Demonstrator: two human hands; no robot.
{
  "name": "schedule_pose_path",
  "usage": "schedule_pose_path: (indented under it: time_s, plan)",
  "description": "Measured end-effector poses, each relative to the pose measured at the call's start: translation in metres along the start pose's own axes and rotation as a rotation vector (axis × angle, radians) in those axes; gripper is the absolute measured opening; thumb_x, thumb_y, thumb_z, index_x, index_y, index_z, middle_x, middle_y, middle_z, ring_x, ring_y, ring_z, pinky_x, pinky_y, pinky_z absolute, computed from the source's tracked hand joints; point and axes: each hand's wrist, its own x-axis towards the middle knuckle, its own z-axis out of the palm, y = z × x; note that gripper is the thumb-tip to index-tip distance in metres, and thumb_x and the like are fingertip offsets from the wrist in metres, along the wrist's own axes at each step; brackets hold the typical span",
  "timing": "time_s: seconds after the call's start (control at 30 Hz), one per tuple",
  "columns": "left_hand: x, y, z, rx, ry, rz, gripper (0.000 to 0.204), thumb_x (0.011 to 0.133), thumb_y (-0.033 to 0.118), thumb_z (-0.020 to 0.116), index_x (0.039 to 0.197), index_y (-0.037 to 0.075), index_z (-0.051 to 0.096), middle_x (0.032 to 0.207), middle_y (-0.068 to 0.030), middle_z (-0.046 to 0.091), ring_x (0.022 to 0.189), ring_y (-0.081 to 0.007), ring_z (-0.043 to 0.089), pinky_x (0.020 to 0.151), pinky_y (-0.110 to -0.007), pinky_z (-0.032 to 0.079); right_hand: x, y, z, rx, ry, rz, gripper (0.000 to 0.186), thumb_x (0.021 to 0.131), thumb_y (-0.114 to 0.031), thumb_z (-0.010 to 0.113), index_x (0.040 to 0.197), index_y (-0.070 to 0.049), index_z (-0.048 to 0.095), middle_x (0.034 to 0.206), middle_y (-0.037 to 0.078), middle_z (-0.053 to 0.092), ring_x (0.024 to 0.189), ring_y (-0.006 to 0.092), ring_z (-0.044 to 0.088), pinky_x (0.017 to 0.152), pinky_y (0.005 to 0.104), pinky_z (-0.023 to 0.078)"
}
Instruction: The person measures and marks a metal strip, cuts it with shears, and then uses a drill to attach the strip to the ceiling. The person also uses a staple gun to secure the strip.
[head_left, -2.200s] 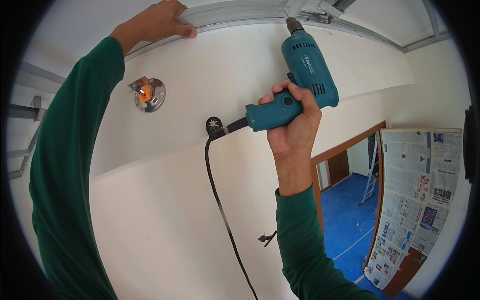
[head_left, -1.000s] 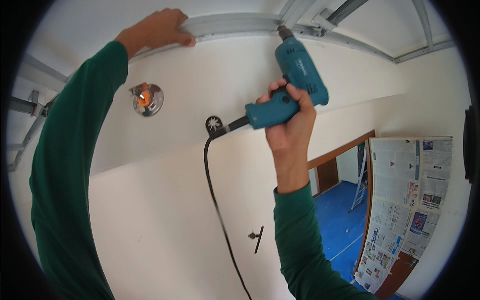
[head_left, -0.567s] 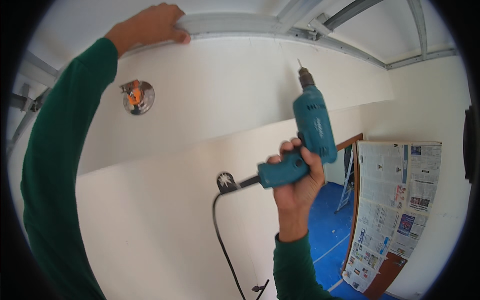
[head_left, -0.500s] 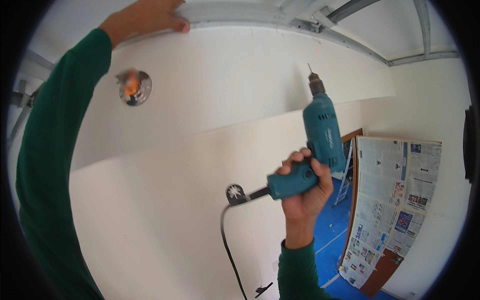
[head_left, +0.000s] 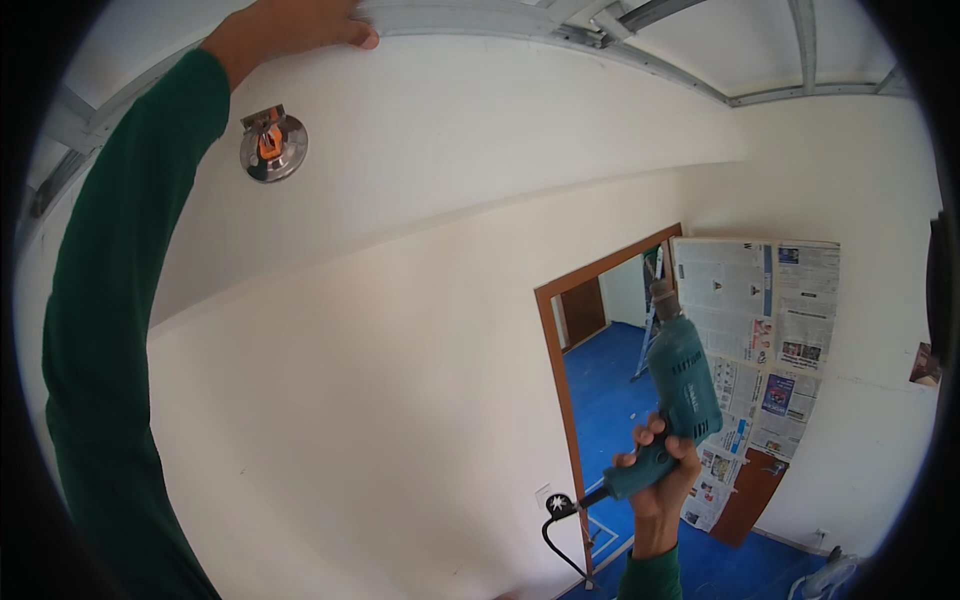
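Note:
My right hand (head_left: 662, 465) is wrapped round the handle of a teal power drill (head_left: 686, 385), lower right. Its dark chuck (head_left: 664, 298) points upward, with a thin bit at the tip. A black cord (head_left: 556, 555) trails down from the handle, carrying a black piece with a white star shape (head_left: 561, 505). High at the upper left, my left hand (head_left: 290, 28) grips a grey metal channel (head_left: 450, 18) along the top of the wall. Its thumb shows at the lower edge; the other fingers are blurred and partly cut off.
A chrome sprinkler head (head_left: 272, 148) with an orange part juts from the white wall (head_left: 350, 400) below my left hand. Metal framing (head_left: 655, 60) runs overhead. Right of the wall, a doorway with a brown frame (head_left: 545, 340) has a newspaper-covered door (head_left: 760, 340). Blue sheeting (head_left: 600, 400) covers the floor.
My right hand has lowered the drill away from the upper wall, and it now overlaps the doorway. The view has shifted to the right and down. My left hand stays at the channel.

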Motion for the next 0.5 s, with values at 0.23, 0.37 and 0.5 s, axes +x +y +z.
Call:
schedule_pose_path:
  time_s: [0.23, 0.37, 0.5]
  plan:
    - [-0.014, 0.021, -0.024, -0.006, 0.407, -0.037, 0.06, 0.102, 0.042, 0.081, 0.145, 0.002, 0.071, 0.134, -0.0227, 0.075, 0.124, -0.0403, 0.073, 0.105, -0.053, 0.058, -0.034, -0.017, -0.008, 0.049, -0.047, 0.013, 0.062, 0.098, -0.007, 0.065, 0.157, -0.007, 0.048, 0.112, 0.004, 0.067, 0.109, 0.0172, 0.072, 0.08, 0.0537, 0.071]
    - [-0.012, 0.022, -0.044, -0.076, 0.491, -0.11, 0.065, 0.103, 0.042, 0.08, 0.151, 0.001, 0.067, 0.145, -0.0236, 0.071, 0.131, -0.0399, 0.07, 0.111, -0.052, 0.056, -0.043, -0.025, -0.011, 0.084, -0.052, 0.01, 0.068, 0.098, -0.008, 0.064, 0.163, -0.008, 0.044, 0.112, 0.004, 0.066, 0.109, 0.0174, 0.072, 0.08, 0.0543, 0.07]
    - [-0.017, 0.015, -0.063, 0.003, 0.684, -0.098, 0.068, 0.103, 0.042, 0.08, 0.154, -0.001, 0.065, 0.148, -0.0251, 0.069, 0.135, -0.0408, 0.068, 0.115, -0.051, 0.054, -0.044, -0.033, -0.013, 0.067, -0.076, 0.012, 0.074, 0.097, -0.008, 0.065, 0.166, -0.009, 0.04, 0.113, 0.004, 0.066, 0.107, 0.0181, 0.072, 0.079, 0.0534, 0.069]
